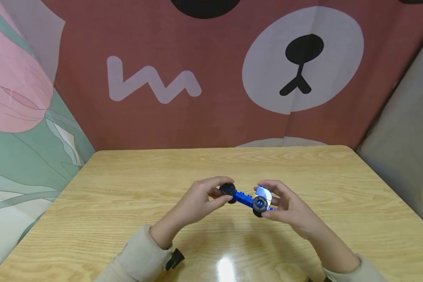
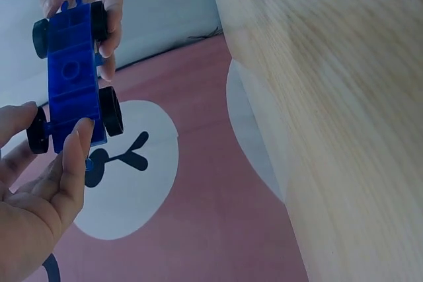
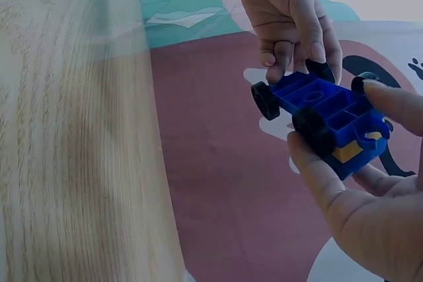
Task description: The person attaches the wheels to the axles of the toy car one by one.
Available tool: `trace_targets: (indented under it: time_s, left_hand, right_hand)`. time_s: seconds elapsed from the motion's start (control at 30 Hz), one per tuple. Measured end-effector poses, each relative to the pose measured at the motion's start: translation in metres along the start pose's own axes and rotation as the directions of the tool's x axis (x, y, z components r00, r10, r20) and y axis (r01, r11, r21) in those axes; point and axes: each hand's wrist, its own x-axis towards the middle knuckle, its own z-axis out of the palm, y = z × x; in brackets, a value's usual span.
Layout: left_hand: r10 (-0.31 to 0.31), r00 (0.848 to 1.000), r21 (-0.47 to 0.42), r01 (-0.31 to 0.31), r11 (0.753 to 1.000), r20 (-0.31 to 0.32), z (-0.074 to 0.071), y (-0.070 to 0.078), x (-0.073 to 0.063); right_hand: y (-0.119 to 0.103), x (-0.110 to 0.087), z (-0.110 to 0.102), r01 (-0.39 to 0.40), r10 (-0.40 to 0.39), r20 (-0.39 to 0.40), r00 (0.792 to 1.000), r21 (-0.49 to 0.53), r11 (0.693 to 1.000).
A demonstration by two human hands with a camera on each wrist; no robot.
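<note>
A blue toy car point(image 1: 243, 198) with black wheels is held up above the table between both hands. My left hand point(image 1: 201, 199) grips one end, with thumb and fingers about a wheel point(image 1: 228, 189). At the other end my right hand point(image 1: 290, 207) holds the car by a wheel point(image 1: 260, 204) and the raised blue block beside it. The left wrist view shows the flat blue underside point(image 2: 71, 70) with its round mark. In the right wrist view a yellow piece point(image 3: 347, 151) shows near the hooked end, partly covered by fingers.
The wooden table point(image 1: 134, 176) spreads beneath both hands. Behind it hangs a reddish cloth point(image 1: 218, 117) with a bear's face, and a floral cloth point(image 1: 17, 156) stands at the left. A black strap piece point(image 1: 174, 259) sits at the left sleeve.
</note>
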Motion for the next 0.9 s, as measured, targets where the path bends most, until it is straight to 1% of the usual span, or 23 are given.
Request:
trace_targets:
  time_s: [0.13, 0.2, 0.33, 0.5, 0.57, 0.63, 0.7, 0.77, 0.83, 0.9]
  left_hand:
    - [0.005, 1.0, 0.004, -0.005, 1.0, 0.002, 0.001, 0.0, 0.001]
    - [0.006, 1.0, 0.004, -0.006, 1.0, 0.008, 0.001, 0.0, 0.001]
    - [0.012, 1.0, 0.01, -0.012, 1.0, 0.012, 0.002, -0.001, 0.001]
    - [0.03, 1.0, 0.018, -0.03, 0.999, 0.006, 0.003, -0.001, 0.001]
    - [0.039, 0.999, 0.022, -0.039, 0.999, 0.007, 0.003, 0.0, 0.002]
    - [0.056, 0.998, 0.028, -0.056, 0.998, 0.009, 0.003, 0.001, 0.002]
    - [0.086, 0.996, 0.038, -0.087, 0.996, 0.014, 0.004, 0.001, 0.002]
    - [0.124, 0.992, 0.047, -0.125, 0.991, 0.025, 0.005, 0.001, 0.002]
    - [0.164, 0.986, 0.057, -0.166, 0.984, 0.041, 0.006, 0.001, 0.002]
    - [0.198, 0.979, 0.064, -0.201, 0.977, 0.057, 0.007, 0.001, 0.002]
  right_hand:
    - [-0.001, 0.0, -0.002, -0.071, 0.071, 0.011, 0.997, -0.022, 0.997]
    - [0.0, 0.0, -0.003, -0.09, 0.091, 0.031, 0.995, -0.022, 0.996]
    - [0.003, -0.001, -0.006, -0.083, 0.083, 0.086, 0.993, -0.008, 0.997]
    - [0.0, -0.001, -0.008, -0.074, 0.076, 0.122, 0.99, -0.023, 0.997]
    - [-0.002, -0.001, -0.008, -0.096, 0.101, 0.112, 0.989, -0.053, 0.994]
    - [-0.005, 0.001, -0.008, -0.145, 0.153, 0.088, 0.984, -0.092, 0.985]
    - [-0.006, 0.003, -0.007, -0.217, 0.226, 0.057, 0.973, -0.128, 0.968]
    - [-0.007, 0.007, -0.006, -0.297, 0.306, 0.036, 0.951, -0.158, 0.942]
    - [-0.007, 0.01, -0.005, -0.36, 0.371, 0.034, 0.928, -0.176, 0.916]
    - [-0.007, 0.014, -0.003, -0.401, 0.417, 0.046, 0.908, -0.199, 0.894]
